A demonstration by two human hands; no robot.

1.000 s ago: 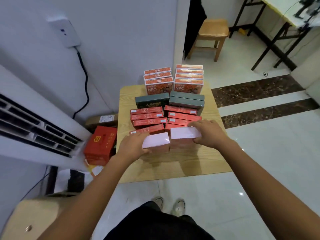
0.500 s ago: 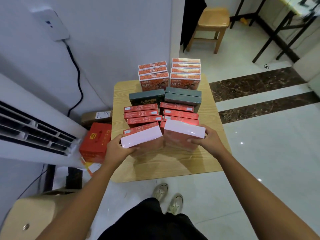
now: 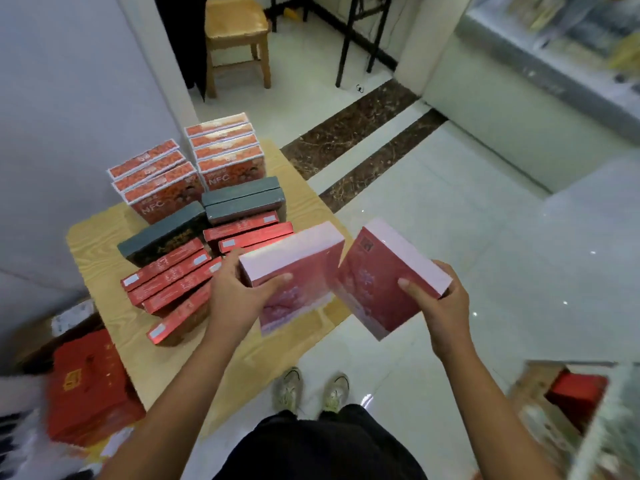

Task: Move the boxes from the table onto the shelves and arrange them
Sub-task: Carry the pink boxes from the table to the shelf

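Fingers [image 3: 414, 288] tight around 2 pink boxes [image 3: 298, 258]

Left-hand box [image 3: 294, 271] over table [image 3: 93, 244] edge, right-hand box [image 3: 384, 275] beside it, box rows [image 3: 173, 277] behind, stool [image 3: 237, 26] beyond

I count two pink boxes [image 3: 298, 268], seven orange boxes [image 3: 228, 161], three dark green boxes [image 3: 242, 199] and six flat red boxes [image 3: 169, 277] that I can see, plus one table [image 3: 100, 244] and one stool [image 3: 237, 24].
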